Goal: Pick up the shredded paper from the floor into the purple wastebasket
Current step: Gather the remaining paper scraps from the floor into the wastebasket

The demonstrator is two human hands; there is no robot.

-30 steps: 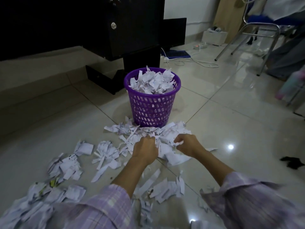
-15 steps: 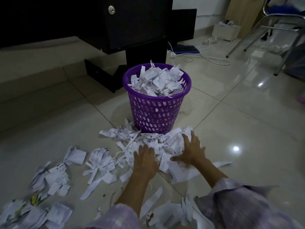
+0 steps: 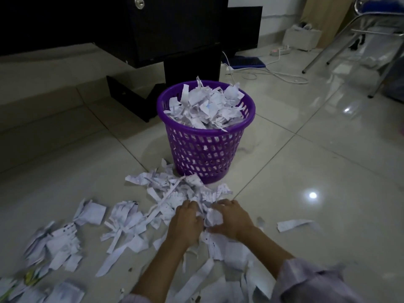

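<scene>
Shredded paper (image 3: 175, 193) is strewn over the floor (image 3: 306, 171), near side of one purple wastebasket (image 3: 205, 149), already heaped full. A clump is gripped between left hand (image 3: 185, 221) and right hand (image 3: 231, 217), fingers curled in. Gathering step judged; next, lifted far to the basket. Two hands, several clumps left.

Both hands (image 3: 209, 221) gather shredded paper (image 3: 175, 193) before wastebasket (image 3: 205, 149)

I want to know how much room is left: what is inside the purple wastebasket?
The purple wastebasket is heaped to its rim with white shredded paper, and some strips stick up above it. More scraps show through the lattice wall. The bottom is covered, so what lies beneath cannot be seen.
</scene>
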